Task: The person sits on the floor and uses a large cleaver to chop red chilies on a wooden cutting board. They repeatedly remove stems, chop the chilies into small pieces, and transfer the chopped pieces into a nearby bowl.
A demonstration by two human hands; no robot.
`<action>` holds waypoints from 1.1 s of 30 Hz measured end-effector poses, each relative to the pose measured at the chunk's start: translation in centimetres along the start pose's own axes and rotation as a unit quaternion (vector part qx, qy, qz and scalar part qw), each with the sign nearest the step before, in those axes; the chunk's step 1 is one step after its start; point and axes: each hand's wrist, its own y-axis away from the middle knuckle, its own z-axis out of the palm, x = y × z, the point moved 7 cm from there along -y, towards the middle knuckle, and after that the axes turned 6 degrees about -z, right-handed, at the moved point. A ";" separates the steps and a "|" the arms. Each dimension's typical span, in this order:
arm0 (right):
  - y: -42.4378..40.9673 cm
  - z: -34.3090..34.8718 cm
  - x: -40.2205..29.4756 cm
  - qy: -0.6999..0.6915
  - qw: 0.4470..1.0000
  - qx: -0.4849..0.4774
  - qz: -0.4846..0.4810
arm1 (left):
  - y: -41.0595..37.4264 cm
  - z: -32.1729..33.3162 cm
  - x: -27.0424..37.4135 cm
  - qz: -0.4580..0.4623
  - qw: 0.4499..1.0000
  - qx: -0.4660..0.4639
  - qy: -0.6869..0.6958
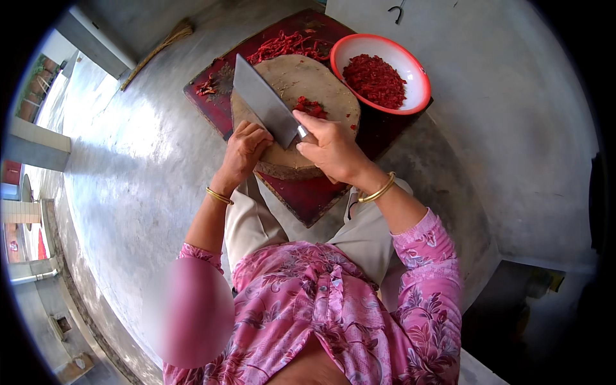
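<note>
My right hand (337, 151) grips the handle of a cleaver (264, 103), its thumb and forefinger close to the blade. The broad blade slants up and to the left across a round wooden chopping block (293, 74). Beside the blade's lower left, my left hand (248, 144) rests at the block's near edge with its fingers curled; whatever may be under them is hidden. Right of the blade lies a small heap of chopped red chillies (310, 107), with a few loose bits near the block's right side.
A dark red table (308, 199) carries the block. Whole red chillies (288, 45) are piled behind it. At the back right, a white enamel basin (413, 89) with a red rim holds chopped chillies (375, 79). A straw broom (161, 53) lies on the concrete floor (130, 192).
</note>
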 end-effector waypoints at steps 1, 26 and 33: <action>0.7 -0.4 0.5 -0.080 0.994 -0.019 0.073 | -0.3 0.1 0.2 -0.004 1.000 -0.001 -0.005; 22.0 -4.7 6.6 -0.440 0.792 0.306 0.293 | -6.7 9.9 9.0 0.187 0.965 -0.136 -0.123; 20.5 -2.4 6.5 -0.473 0.778 0.298 0.287 | -4.5 3.3 4.5 0.090 0.987 -0.064 -0.114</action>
